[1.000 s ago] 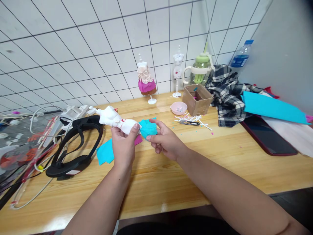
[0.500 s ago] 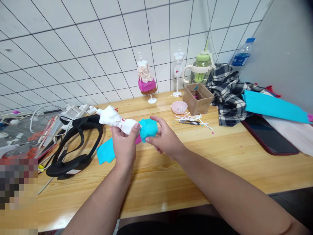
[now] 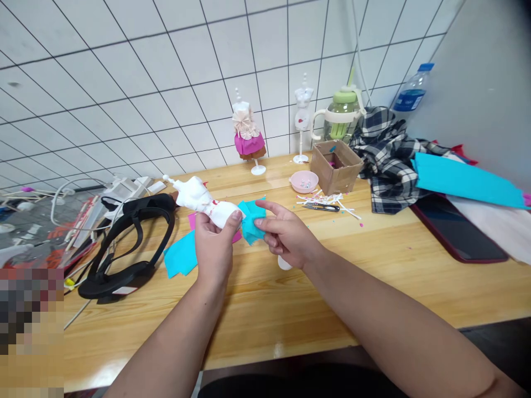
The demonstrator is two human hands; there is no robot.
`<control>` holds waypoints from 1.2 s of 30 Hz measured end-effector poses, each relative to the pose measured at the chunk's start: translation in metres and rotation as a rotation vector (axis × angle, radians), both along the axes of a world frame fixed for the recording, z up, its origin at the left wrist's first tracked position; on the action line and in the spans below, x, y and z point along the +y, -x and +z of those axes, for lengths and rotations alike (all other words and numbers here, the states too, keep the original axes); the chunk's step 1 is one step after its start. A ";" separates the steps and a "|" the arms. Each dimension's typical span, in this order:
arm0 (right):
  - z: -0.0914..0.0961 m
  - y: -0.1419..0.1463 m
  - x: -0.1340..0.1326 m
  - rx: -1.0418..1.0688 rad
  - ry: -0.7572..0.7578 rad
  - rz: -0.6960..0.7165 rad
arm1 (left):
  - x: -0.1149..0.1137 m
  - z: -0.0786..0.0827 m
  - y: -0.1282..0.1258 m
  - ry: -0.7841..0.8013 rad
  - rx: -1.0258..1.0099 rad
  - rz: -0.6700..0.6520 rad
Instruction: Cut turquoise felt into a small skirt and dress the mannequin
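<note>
My left hand (image 3: 215, 243) is closed around the hip of a small white mannequin (image 3: 194, 193), which lies tilted with its neck toward the left. Turquoise crepe paper (image 3: 251, 221) is gathered at the mannequin's lower end. My right hand (image 3: 292, 232) pinches this paper between thumb and fingers. Part of the mannequin's round white base (image 3: 284, 263) shows below my right hand; its stand is hidden. On the table under my left hand lie a turquoise paper piece (image 3: 181, 255) and a magenta one (image 3: 192, 221), both partly covered.
A dressed mannequin (image 3: 249, 132) and a bare one (image 3: 302, 110) stand by the wall. Right of them are a pink dish (image 3: 304, 181), a cardboard box (image 3: 335, 168), thread snips (image 3: 321, 207), paper scraps and a phone (image 3: 460, 232). A black headset strap (image 3: 166, 232) lies left.
The mannequin has turned slightly and shifted a little right, so its base now shows. My right fingers have moved from cupping the paper's end to pinching it, and the paper looks flatter.
</note>
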State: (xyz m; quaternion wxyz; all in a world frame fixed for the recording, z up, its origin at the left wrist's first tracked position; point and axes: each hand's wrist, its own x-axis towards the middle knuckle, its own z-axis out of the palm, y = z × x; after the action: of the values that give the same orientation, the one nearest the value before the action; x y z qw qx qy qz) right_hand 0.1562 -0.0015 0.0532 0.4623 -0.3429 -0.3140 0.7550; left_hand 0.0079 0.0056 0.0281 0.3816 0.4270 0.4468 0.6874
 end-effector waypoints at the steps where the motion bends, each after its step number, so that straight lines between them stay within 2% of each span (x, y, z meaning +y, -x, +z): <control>1: 0.000 0.000 0.000 -0.008 0.008 0.007 | 0.000 0.000 0.000 -0.001 -0.007 -0.007; 6: 0.003 -0.005 0.003 -0.057 0.042 0.009 | 0.000 0.003 0.000 -0.001 -0.038 -0.015; 12: 0.004 -0.005 0.004 -0.067 0.054 -0.108 | 0.001 -0.003 0.002 0.011 0.014 -0.032; 16: 0.003 -0.002 0.003 -0.068 0.044 -0.111 | 0.002 -0.004 0.003 0.008 0.027 -0.058; 19: 0.005 -0.008 0.007 -0.177 0.016 -0.111 | 0.002 0.001 0.005 0.024 0.008 -0.146; 22: 0.005 -0.022 0.016 -0.420 -0.147 -0.137 | 0.002 0.006 0.008 0.056 0.009 -0.247; 24: 0.004 -0.033 0.022 -0.617 -0.307 -0.048 | 0.004 0.008 0.011 0.058 0.024 -0.268; 26: 0.001 -0.039 0.025 -0.726 -0.424 0.206 | 0.006 0.007 0.014 0.057 0.039 -0.245; 28: -0.002 -0.040 0.024 -0.704 -0.454 0.477 | 0.009 0.004 0.017 0.049 0.048 -0.203; 30: -0.006 -0.036 0.021 -0.632 -0.431 0.645 | 0.011 0.002 0.019 0.021 0.060 -0.150; 34: -0.016 -0.020 0.017 -0.584 -0.463 0.727 | 0.009 0.002 0.020 -0.021 0.133 -0.101; 36: -0.022 -0.015 0.018 -0.607 -0.499 0.649 | 0.008 0.004 0.020 -0.021 0.107 -0.155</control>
State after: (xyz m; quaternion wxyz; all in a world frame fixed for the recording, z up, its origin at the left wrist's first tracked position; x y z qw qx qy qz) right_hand 0.1710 0.0164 0.0308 0.1597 -0.3108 -0.6952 0.6282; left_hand -0.0118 0.0140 0.0322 0.4049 0.5003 0.4249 0.6366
